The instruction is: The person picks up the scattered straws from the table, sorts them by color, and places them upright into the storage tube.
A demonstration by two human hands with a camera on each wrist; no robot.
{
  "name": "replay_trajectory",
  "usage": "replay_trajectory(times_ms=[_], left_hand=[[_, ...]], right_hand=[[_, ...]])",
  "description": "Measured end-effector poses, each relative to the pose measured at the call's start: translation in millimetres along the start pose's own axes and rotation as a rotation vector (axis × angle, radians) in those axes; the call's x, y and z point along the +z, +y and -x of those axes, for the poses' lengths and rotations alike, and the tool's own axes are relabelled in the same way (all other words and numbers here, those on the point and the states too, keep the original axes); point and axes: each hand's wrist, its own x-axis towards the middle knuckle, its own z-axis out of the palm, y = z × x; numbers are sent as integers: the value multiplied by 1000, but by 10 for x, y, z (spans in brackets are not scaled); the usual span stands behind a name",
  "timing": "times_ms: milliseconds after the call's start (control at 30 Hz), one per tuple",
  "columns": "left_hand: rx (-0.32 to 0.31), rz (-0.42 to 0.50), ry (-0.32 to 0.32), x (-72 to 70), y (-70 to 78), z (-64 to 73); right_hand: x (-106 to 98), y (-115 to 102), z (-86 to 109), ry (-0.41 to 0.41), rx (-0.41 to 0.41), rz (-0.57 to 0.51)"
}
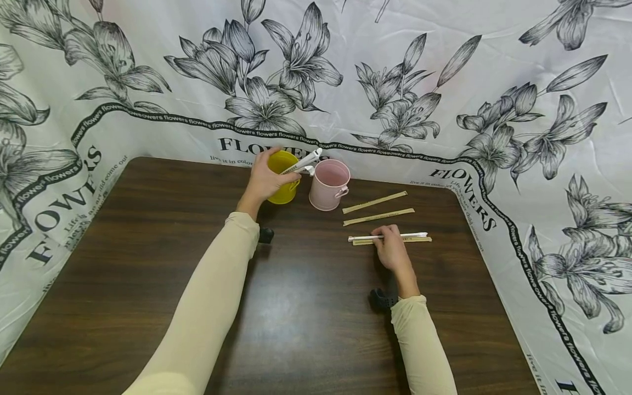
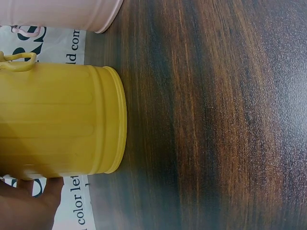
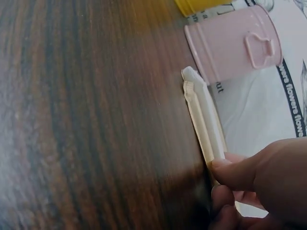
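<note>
My left hand (image 1: 264, 180) grips the rim and side of a small yellow bucket (image 1: 282, 195), which stands upright near the back of the table. White paper-wrapped straws (image 1: 307, 159) lean out of it to the right. The left wrist view shows the lower wall of the yellow bucket (image 2: 62, 120) with fingertips below. My right hand (image 1: 393, 252) pinches a white wrapped straw (image 3: 211, 120) between thumb and fingers. Right alongside that straw lies a tan wrapped stick (image 3: 197, 120); whether the fingers hold it too I cannot tell.
A pink bucket (image 1: 323, 193) with a small side handle stands just right of the yellow one. Two more tan wrapped sticks (image 1: 374, 202) lie behind my right hand. A flower-printed white cloth (image 1: 395, 164) rises behind the dark wooden table (image 1: 306, 329).
</note>
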Motion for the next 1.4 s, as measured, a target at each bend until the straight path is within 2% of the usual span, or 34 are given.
replay_trajectory(times_ms=[300,600,700,833,967,1100,1200,1400], left_hand=[[7,-7,5,-9,6,-7],[6,-1,6,-3,32,-1],[11,4,8,-5,34,7],[9,-2,10,-5,24,10],[9,-7,4,0,15,11],[3,-9,2,3,14,8],[4,-12,2,0,14,6],[-2,-17,-2,-10,16,6]], right_hand=[[24,-17,3,35,-13,35],[-57,80,-11,66,-7,-65],[-65,64,-8,112,-40,-101],[-97,-41,-12,244,-129,-143],[-173,-224,-9,394,-239,-246],[-262,-450,6,483,-341,-387],[-341,-643,26,498,-377,-527],[-537,-1047,21,483,-350,-822]])
